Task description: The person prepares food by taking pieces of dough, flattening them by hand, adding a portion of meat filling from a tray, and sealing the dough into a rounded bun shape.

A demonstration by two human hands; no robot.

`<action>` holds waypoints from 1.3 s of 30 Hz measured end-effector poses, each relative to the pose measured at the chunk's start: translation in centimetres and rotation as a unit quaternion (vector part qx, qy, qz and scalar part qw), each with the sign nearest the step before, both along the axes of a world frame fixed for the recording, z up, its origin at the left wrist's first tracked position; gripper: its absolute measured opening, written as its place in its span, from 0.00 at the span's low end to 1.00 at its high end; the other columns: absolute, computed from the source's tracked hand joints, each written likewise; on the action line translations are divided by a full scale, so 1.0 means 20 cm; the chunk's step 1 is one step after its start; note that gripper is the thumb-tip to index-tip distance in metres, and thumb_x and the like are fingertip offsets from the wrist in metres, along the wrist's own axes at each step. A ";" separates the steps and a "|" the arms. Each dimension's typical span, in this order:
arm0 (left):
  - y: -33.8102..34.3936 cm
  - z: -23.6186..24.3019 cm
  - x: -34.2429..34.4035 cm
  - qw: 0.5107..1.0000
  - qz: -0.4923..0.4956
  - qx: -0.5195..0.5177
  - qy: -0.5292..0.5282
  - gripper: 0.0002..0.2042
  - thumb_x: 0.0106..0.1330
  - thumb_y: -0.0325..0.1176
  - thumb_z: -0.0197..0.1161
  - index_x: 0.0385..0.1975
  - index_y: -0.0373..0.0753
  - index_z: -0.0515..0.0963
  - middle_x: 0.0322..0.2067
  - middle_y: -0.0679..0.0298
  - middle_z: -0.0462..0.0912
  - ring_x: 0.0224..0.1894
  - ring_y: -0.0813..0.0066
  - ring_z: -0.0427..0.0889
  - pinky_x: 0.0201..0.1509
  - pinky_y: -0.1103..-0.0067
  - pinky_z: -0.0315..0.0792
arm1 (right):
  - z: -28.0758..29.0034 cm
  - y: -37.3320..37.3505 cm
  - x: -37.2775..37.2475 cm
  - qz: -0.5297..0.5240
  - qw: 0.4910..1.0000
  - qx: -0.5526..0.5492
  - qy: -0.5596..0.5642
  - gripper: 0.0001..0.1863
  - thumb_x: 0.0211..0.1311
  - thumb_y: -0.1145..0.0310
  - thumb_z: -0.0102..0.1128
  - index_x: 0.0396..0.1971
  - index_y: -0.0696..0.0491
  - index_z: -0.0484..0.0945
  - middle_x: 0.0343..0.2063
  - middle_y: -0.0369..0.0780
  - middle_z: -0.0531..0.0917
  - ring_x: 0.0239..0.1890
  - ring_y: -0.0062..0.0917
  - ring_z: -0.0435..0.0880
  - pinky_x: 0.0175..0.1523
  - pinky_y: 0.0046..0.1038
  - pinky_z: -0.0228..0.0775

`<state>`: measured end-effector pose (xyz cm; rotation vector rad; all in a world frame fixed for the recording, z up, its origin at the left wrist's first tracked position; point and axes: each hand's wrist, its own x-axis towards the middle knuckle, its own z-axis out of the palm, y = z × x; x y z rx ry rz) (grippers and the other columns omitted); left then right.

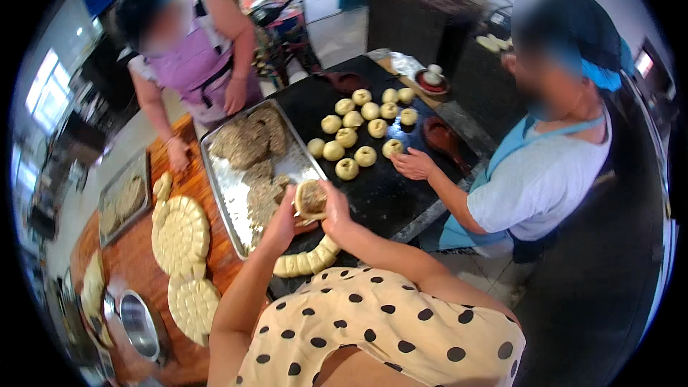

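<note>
Between my two hands is a round dough wrapper (311, 208), cupped around a brown minced filling. My left hand (284, 216) curls against its left side, and my right hand (335, 208) closes on its right side. Just beyond, a metal tray (233, 233) carries a large mound of brown filling (240, 142) with a few loose lumps near my left hand. Below my hands lies a curved row of cut dough pieces (307, 264). Filled, rounded buns (347, 168) stand in a group on the black griddle (387, 208) ahead of my right hand.
Coiled, cut dough rounds (180, 235) lie on the wooden table (136, 258), near a metal bowl (141, 326) and a smaller tray (145, 197). One co-worker (215, 64) stands at the far left. Another co-worker's hand (414, 165) reaches over the griddle beside a bun.
</note>
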<state>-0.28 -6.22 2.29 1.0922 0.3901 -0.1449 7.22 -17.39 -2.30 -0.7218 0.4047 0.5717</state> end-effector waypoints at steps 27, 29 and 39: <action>0.03 -0.24 -0.02 0.939 0.329 -0.073 -0.073 0.21 0.76 0.51 0.52 0.50 0.38 0.76 0.44 0.62 0.81 0.43 0.73 0.80 0.49 0.75 0.74 | 0.04 0.27 -0.16 0.065 0.758 -0.307 -0.572 0.17 0.74 0.62 0.48 0.46 0.57 0.82 0.44 0.47 0.86 0.47 0.40 0.83 0.63 0.36 0.69; 0.04 -0.27 -0.03 0.945 0.314 0.038 -0.080 0.20 0.77 0.48 0.50 0.48 0.36 0.77 0.43 0.62 0.81 0.41 0.75 0.79 0.47 0.75 0.73 | 0.08 0.25 -0.19 0.040 0.728 -0.324 -0.603 0.16 0.74 0.64 0.48 0.45 0.58 0.82 0.43 0.47 0.85 0.47 0.41 0.83 0.63 0.37 0.69; 0.06 0.03 -0.03 0.926 0.334 -0.173 -0.024 0.23 0.76 0.51 0.51 0.58 0.38 0.71 0.51 0.59 0.77 0.53 0.70 0.78 0.54 0.71 0.75 | 0.14 0.28 -0.10 0.035 0.944 -0.080 -0.318 0.15 0.75 0.63 0.52 0.43 0.58 0.83 0.40 0.39 0.86 0.46 0.20 0.80 0.54 0.26 0.70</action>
